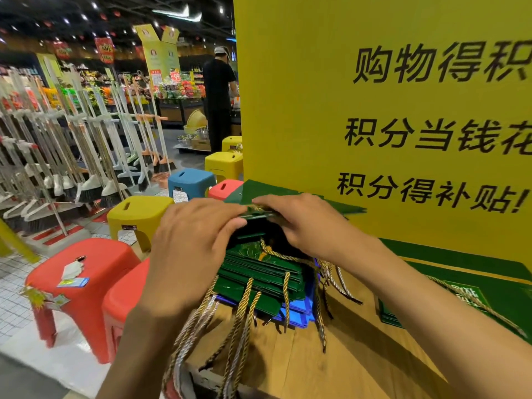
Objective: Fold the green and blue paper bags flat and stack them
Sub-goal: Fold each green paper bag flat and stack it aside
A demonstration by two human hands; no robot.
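While your left hand (195, 240) and right hand (305, 223) hold the green bag (267, 191) at frame centre, fingers of both clamped on its upper rim, keep the two rims level and press the sides inward before flattening. Tuck the gold rope handle (259, 209) clear (it bunches between your hands). Note: the stack of folded bags (259, 280) sits directly below on the worktop (302, 355), green over blue bags (296, 312). Lower squarely onto it, handles toward the bottom of the frame.
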